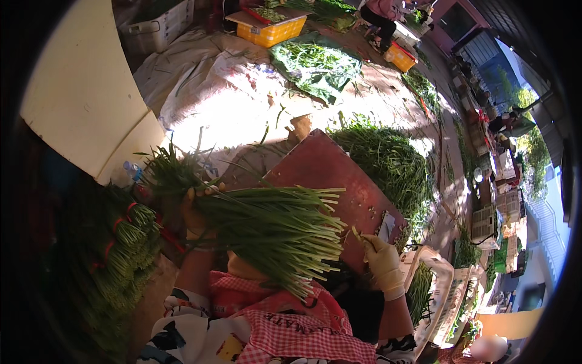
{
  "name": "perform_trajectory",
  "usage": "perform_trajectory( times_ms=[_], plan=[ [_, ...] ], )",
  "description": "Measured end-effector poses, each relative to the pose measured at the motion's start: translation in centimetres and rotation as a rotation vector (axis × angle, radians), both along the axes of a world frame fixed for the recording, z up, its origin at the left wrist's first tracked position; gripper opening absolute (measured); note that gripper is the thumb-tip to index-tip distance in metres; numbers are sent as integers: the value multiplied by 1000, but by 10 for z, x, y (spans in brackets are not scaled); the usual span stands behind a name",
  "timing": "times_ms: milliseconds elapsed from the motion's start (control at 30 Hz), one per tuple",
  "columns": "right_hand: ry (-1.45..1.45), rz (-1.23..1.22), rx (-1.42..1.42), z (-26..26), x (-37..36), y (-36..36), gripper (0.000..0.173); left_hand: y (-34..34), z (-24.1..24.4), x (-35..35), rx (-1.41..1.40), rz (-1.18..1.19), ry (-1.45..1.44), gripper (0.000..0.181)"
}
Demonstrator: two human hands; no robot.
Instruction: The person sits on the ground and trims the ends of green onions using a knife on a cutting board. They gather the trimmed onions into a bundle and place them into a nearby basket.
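A thick bunch of long green leafy stalks, likely garlic chives [268, 223], lies across my lap with its pale cut ends pointing right. My gloved left hand [195, 216] grips it near the leafy end, partly hidden by the leaves. Just right of the pale ends, my right hand [384, 264] in a light glove pinches a thin yellowish stalk scrap [355, 234]. Beyond the bunch is a worn red board [327, 177]. On the board's right corner rests a flat metal blade [386, 227], close to my right hand.
Bundles tied with red bands [129, 236] are stacked at left. A heap of loose greens [386, 164] lies behind the board. At right stands a lined crate [436, 291] holding stalks. A cream panel [86, 82] rises at left. Farther off, a person [382, 20] sits near yellow crates [273, 32].
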State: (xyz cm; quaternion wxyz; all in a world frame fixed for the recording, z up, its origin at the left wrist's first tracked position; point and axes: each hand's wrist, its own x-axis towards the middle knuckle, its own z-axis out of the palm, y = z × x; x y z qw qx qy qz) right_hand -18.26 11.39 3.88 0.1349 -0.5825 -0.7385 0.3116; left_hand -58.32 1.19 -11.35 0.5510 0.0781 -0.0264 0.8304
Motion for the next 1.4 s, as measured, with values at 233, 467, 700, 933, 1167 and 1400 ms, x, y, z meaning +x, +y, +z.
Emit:
perform_trajectory(
  times_ms=[233,467,700,933,1167,1400],
  plan=[
    [145,170,135,-8,-71,31,27,15,35,10,-65,41,153,32],
    [-447,102,135,-34,-50,33,30,13,38,9,1,139,195,37],
    [-488,304,-8,-83,55,-26,30,20,43,21,-31,128,80,41],
    [196,52,250,-6,-40,6,22,33,26,9,-46,54,215,31],
    [329,96,165,-30,-60,66,30,26,36,12,-61,84,217,38],
    [-154,-46,138,-203,40,78,50,2,26,-5,-158,157,194,37]
  ],
)
